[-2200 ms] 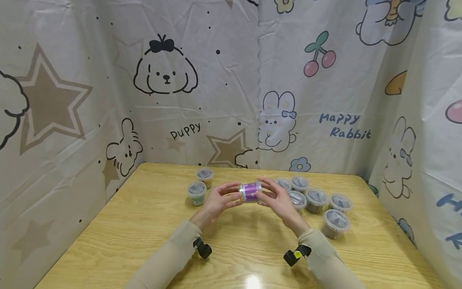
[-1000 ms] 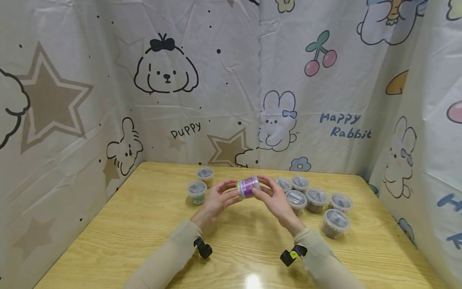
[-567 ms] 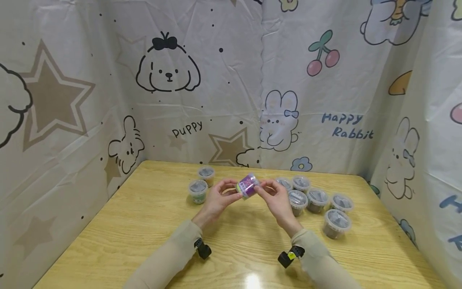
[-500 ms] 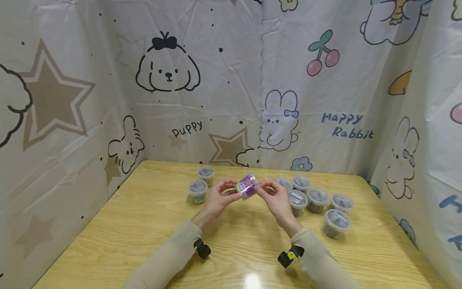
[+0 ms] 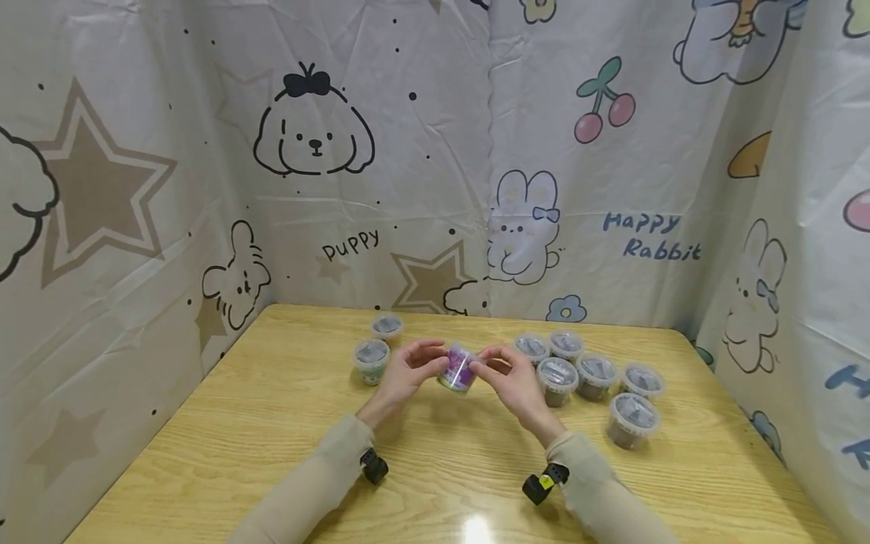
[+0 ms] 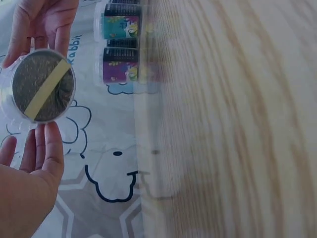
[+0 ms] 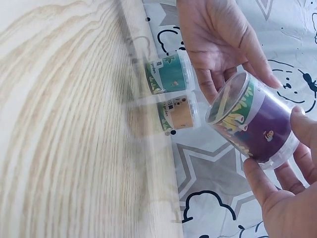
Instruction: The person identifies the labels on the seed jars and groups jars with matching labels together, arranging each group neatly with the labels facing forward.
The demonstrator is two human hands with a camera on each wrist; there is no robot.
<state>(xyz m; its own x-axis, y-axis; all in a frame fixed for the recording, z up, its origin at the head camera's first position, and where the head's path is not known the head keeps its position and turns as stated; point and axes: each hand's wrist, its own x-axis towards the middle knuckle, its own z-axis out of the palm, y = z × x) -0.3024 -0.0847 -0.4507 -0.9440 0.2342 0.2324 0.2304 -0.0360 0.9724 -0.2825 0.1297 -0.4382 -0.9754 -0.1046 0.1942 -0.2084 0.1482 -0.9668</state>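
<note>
Above the middle of the table, a clear plastic tub (image 5: pixel 458 368) with a purple label is held between both hands, slightly tilted, with its green-trimmed base downward. My left hand (image 5: pixel 410 369) pinches it from the left; my right hand (image 5: pixel 511 378) grips the other side with thumb and fingers. In the right wrist view, the tub (image 7: pixel 267 121) shows a bee and flowers on its label. The left wrist view looks onto the tub's round end (image 6: pixel 42 87), dark inside with a yellowish strip across it. The fingers behind the tub are partly hidden.
Two lidded tubs, one teal-labelled (image 7: pixel 171 74) and one orange-labelled (image 7: pixel 177 113), stand at the back left. Several more lidded tubs (image 5: pixel 596 376) are grouped on the right. A printed cloth (image 5: pixel 421 151) surrounds the wooden table (image 5: pixel 272 453) at the back and sides.
The purple-labelled tub has turned from lying sideways to nearly upright between the hands and has come down a little. The other tubs stay where they were.
</note>
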